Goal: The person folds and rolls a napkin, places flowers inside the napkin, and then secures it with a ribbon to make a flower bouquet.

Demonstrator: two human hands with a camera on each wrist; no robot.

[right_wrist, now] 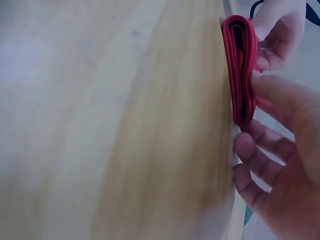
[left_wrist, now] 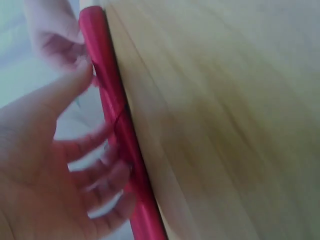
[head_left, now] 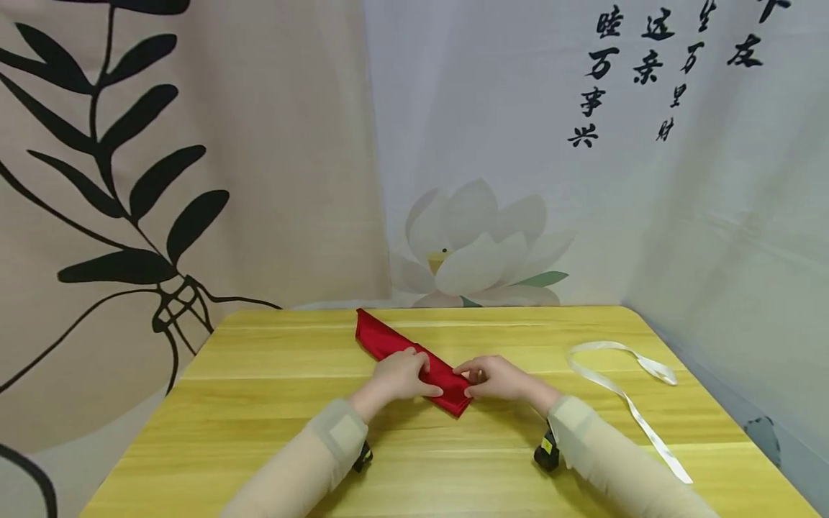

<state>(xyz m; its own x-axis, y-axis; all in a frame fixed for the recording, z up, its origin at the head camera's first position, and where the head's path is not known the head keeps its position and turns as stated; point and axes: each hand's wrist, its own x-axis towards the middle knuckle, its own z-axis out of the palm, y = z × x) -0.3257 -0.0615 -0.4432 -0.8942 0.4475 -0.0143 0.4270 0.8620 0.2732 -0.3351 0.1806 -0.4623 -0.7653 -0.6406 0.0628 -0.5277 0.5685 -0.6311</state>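
Note:
A glossy red cloth point(head_left: 386, 337), folded into a long flat roll, lies slantwise on the table from far left to near right. My left hand point(head_left: 403, 374) holds the roll past its middle, fingers over the far side and thumb toward the near end. At that near end my right hand point(head_left: 504, 378) pinches the corner between thumb and fingers. Looking from the right wrist, the roll's end point(right_wrist: 230, 55) shows several stacked layers, the thumb on its upper face and the fingertips by its edge. The left wrist view has the left fingers point(left_wrist: 117, 177) bent against the cloth.
A white ribbon point(head_left: 659, 370) curls loosely on the right side of the wooden table point(head_left: 259, 432). Behind the table hangs a printed curtain point(head_left: 298, 144). A small black device point(head_left: 547, 453) sits under the right wrist.

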